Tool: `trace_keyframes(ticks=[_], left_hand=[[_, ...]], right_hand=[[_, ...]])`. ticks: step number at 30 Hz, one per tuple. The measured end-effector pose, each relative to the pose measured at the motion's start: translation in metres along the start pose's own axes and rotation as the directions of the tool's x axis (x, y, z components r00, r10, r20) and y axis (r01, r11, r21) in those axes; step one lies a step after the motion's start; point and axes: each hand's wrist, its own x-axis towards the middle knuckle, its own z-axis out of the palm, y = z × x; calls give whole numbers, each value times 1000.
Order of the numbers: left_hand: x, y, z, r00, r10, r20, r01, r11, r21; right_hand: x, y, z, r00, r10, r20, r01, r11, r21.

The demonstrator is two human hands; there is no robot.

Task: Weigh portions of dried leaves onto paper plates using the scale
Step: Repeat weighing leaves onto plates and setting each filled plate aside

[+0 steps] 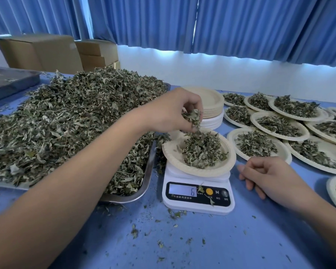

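Note:
A white digital scale (198, 197) stands on the blue table, its display reading 6. On it sits a paper plate (171, 152) with a heap of dried leaves (203, 150). My left hand (175, 110) hovers over the plate's far left edge, pinching a clump of dried leaves (193, 118), with bits falling onto the heap. To the left, a metal tray (144, 183) carries a big pile of dried leaves (66, 121). My right hand (266, 177) rests on the table just right of the scale, fingers loosely curled and holding nothing.
A stack of unused paper plates (209, 105) stands behind the scale. Several filled plates (279, 125) cover the table to the right. A second metal tray (6, 80) lies far left, cardboard boxes (52, 53) behind it. Leaf crumbs litter the table's front.

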Motion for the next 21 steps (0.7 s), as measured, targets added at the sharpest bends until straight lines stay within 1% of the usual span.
trace_keyframes(ticks=[3,5,10,15,19,21], left_hand=[[3,-4,11,1000,15,22,-16,1000,22],[3,-6,13,999,23,31,-23,1000,-2],[2,-4,6,999,20,-39,-26,983,-181],[-1,-6,-7,997,-5,-80,-14,971,-241],[-5,-13,-25,993,-60,-99,34,970,-243],[-8,-21,-37,986,-108,-126,83,979,-184]], right_hand=[[-1,0,0,1000,-6,0,6,1000,-1],[0,1,0,1000,-7,3,7,1000,0],[1,1,0,1000,-10,6,11,1000,-14],[1,2,0,1000,-5,4,5,1000,-7],[1,2,0,1000,-4,5,4,1000,-4],[1,2,0,1000,-1,5,1,1000,0]])
